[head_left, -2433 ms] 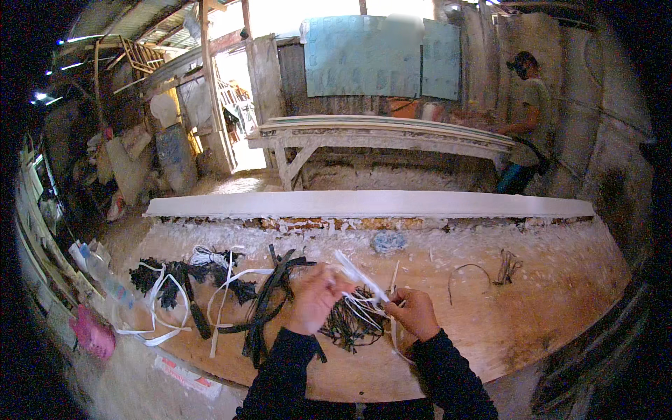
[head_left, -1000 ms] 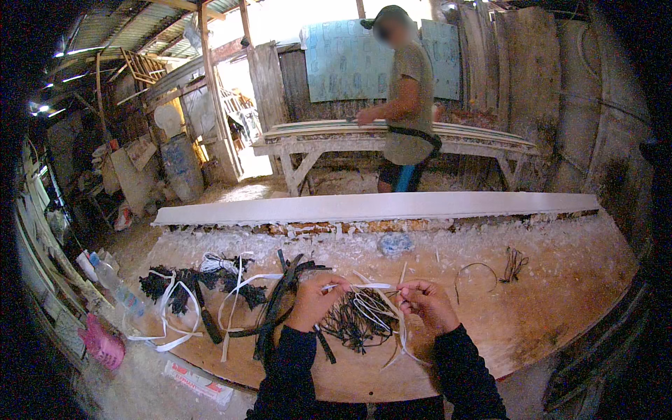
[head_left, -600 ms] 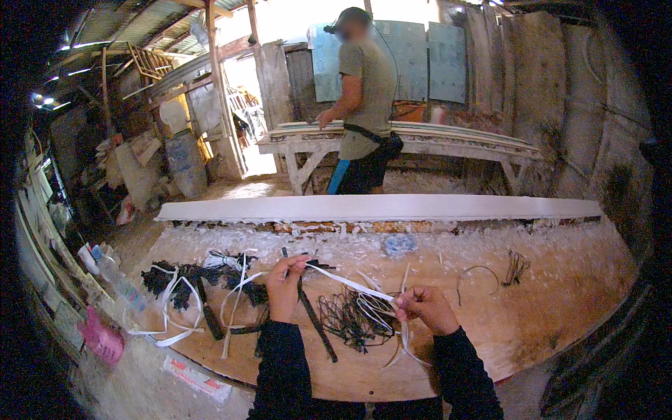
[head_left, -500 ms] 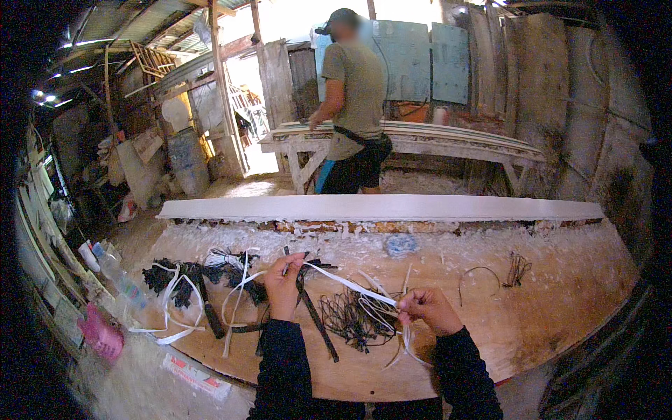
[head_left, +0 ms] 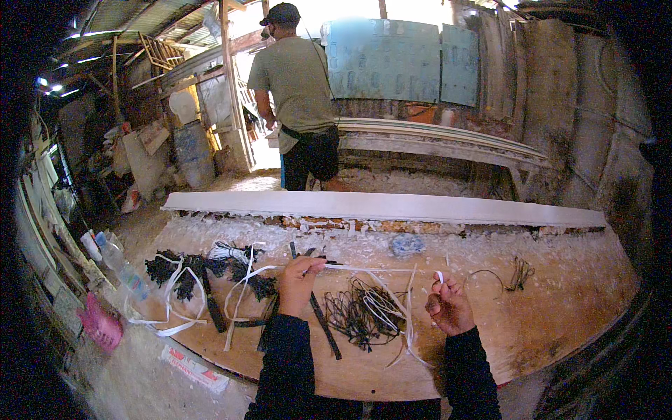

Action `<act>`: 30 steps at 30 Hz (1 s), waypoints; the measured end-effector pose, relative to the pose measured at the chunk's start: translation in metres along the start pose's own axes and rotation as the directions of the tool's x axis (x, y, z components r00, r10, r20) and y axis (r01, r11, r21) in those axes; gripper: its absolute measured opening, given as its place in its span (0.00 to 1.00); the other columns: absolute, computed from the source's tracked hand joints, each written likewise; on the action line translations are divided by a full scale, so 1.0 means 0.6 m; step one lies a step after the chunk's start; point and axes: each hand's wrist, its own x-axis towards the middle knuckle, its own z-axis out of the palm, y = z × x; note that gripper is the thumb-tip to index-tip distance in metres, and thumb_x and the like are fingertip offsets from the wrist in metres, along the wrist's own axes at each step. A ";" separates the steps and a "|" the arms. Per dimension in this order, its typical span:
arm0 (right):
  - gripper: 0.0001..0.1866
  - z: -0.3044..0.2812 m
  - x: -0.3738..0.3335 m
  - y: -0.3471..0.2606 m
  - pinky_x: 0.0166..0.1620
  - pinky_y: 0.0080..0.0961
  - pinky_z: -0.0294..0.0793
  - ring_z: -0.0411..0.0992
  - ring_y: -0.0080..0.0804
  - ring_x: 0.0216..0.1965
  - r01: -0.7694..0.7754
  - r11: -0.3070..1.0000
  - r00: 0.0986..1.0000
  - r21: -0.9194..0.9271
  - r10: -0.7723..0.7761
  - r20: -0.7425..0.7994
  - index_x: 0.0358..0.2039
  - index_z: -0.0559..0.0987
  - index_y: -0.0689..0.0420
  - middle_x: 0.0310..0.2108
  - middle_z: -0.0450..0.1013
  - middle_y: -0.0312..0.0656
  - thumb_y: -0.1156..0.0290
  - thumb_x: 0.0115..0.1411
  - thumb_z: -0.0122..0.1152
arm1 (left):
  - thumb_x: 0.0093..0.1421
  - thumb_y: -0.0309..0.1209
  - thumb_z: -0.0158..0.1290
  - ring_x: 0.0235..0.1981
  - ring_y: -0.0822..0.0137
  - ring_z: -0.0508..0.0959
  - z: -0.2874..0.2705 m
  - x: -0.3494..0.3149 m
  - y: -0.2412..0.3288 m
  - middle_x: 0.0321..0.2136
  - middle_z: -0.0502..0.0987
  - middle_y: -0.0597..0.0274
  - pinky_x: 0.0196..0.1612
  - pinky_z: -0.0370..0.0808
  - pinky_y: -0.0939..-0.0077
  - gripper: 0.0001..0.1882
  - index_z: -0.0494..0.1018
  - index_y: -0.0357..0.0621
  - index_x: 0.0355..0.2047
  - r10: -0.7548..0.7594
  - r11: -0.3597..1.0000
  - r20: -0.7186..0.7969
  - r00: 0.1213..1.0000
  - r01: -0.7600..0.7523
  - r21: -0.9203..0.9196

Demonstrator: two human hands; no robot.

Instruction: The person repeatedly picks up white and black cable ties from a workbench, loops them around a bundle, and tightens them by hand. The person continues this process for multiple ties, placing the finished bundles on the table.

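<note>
A thin white flat strap (head_left: 371,269) stretches nearly level between my two hands above the board. My left hand (head_left: 298,285) pinches it, and more of the strap trails off left. My right hand (head_left: 451,306), fingers curled, grips the strap's other end, which bends over a fingertip. Under the strap lies a tangle of dark cord (head_left: 348,318) with a coil of white cord (head_left: 382,308) on it. A black strip (head_left: 325,329) lies beside my left hand. Further left are frayed black bunches (head_left: 164,269) and looped white straps (head_left: 168,327).
A long white moulding (head_left: 385,207) runs along the far edge of the plaster-spattered wooden board (head_left: 532,336). A clear plastic bag (head_left: 407,245) and thin wire (head_left: 519,273) lie on it. Left are a bottle (head_left: 129,276) and pink container (head_left: 100,322). A person (head_left: 297,91) stands beyond, by a bench (head_left: 434,142).
My right hand has moved right and slightly up, so a longer stretch of strap spans between my hands. The left hand shifted slightly right. The other person moved left and turned away.
</note>
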 end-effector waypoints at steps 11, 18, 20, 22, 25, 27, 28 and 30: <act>0.15 0.005 -0.001 -0.006 0.23 0.20 0.67 0.69 0.25 0.18 0.105 0.981 0.992 0.160 -0.091 -0.093 0.44 0.67 0.54 0.30 0.73 0.35 0.71 0.55 0.53 | 0.49 0.28 0.52 0.28 0.60 0.73 0.015 -0.007 -0.017 0.24 0.74 0.57 0.32 0.69 0.74 0.06 0.75 0.40 0.27 -0.064 0.992 0.114 0.991 0.050 0.119; 0.10 0.018 0.008 0.016 0.23 0.20 0.70 0.69 0.26 0.18 0.065 0.983 0.980 -0.170 -0.095 -0.177 0.39 0.68 0.55 0.29 0.73 0.37 0.72 0.55 0.52 | 0.50 0.28 0.55 0.25 0.70 0.72 0.054 -0.026 0.024 0.23 0.75 0.63 0.30 0.68 0.80 0.06 0.75 0.39 0.28 -0.070 0.993 0.225 0.972 0.090 -0.078; 0.07 0.026 0.009 0.028 0.25 0.20 0.71 0.70 0.26 0.21 -0.031 0.970 0.971 -0.241 -0.028 -0.238 0.35 0.70 0.55 0.27 0.72 0.37 0.72 0.54 0.53 | 0.51 0.29 0.55 0.24 0.79 0.70 0.063 -0.028 0.041 0.25 0.74 0.67 0.28 0.66 0.85 0.08 0.74 0.37 0.30 -0.134 0.926 0.357 0.924 0.246 -0.288; 0.05 0.035 0.009 0.040 0.27 0.19 0.71 0.70 0.25 0.23 -0.172 0.936 0.945 -0.308 0.067 -0.322 0.32 0.71 0.55 0.25 0.72 0.36 0.73 0.53 0.54 | 0.52 0.29 0.55 0.24 0.79 0.70 0.073 -0.038 0.056 0.24 0.74 0.68 0.27 0.66 0.86 0.08 0.73 0.38 0.30 -0.168 0.868 0.457 0.873 0.351 -0.351; 0.04 0.047 0.005 0.051 0.29 0.17 0.67 0.69 0.22 0.25 -0.280 0.898 0.917 -0.339 0.145 -0.372 0.27 0.73 0.56 0.23 0.71 0.33 0.72 0.51 0.57 | 0.53 0.30 0.53 0.24 0.80 0.70 0.089 -0.050 0.067 0.23 0.73 0.69 0.25 0.66 0.89 0.07 0.72 0.39 0.30 -0.249 0.712 0.617 0.746 0.573 -0.406; 0.06 0.051 0.004 0.055 0.28 0.17 0.64 0.67 0.22 0.23 -0.319 0.888 0.913 -0.332 0.194 -0.359 0.27 0.73 0.55 0.24 0.71 0.34 0.69 0.49 0.59 | 0.54 0.30 0.52 0.24 0.80 0.71 0.100 -0.063 0.073 0.22 0.72 0.69 0.25 0.68 0.89 0.07 0.72 0.40 0.30 -0.251 0.622 0.671 0.698 0.647 -0.441; 0.06 0.052 0.003 0.056 0.28 0.17 0.64 0.67 0.22 0.23 -0.321 0.876 0.915 -0.359 0.189 -0.357 0.27 0.73 0.55 0.24 0.71 0.34 0.70 0.49 0.59 | 0.54 0.30 0.52 0.24 0.80 0.71 0.107 -0.070 0.076 0.22 0.72 0.69 0.25 0.68 0.89 0.07 0.72 0.40 0.30 -0.229 0.604 0.668 0.709 0.641 -0.473; 0.05 0.054 0.004 0.060 0.28 0.18 0.65 0.68 0.22 0.23 -0.344 0.844 0.908 -0.412 0.187 -0.375 0.27 0.74 0.56 0.23 0.71 0.35 0.71 0.49 0.59 | 0.54 0.31 0.52 0.26 0.78 0.73 0.113 -0.076 0.080 0.24 0.73 0.67 0.27 0.72 0.86 0.08 0.71 0.39 0.31 -0.255 0.503 0.702 0.665 0.711 -0.491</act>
